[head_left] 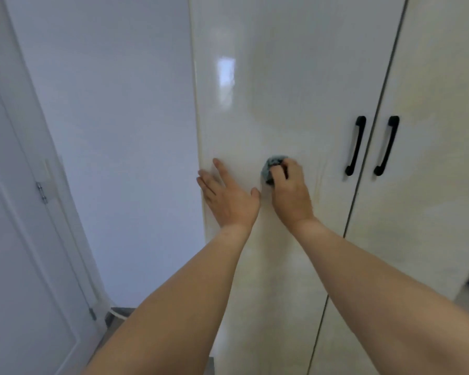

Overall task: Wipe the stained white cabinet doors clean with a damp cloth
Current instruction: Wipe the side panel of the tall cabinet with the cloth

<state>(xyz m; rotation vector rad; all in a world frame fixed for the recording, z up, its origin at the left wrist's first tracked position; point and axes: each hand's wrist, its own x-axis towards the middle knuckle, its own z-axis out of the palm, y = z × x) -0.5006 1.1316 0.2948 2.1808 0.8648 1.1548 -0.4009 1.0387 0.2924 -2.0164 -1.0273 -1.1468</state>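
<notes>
bare door face (282, 77) open above hands; black handles (355, 146) jut right; wall (119, 104) bounds left

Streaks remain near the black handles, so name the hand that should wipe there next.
Right. The right hand already grips the cloth against the left door, nearer the handles; the left hand lies flat, holding nothing.
</notes>
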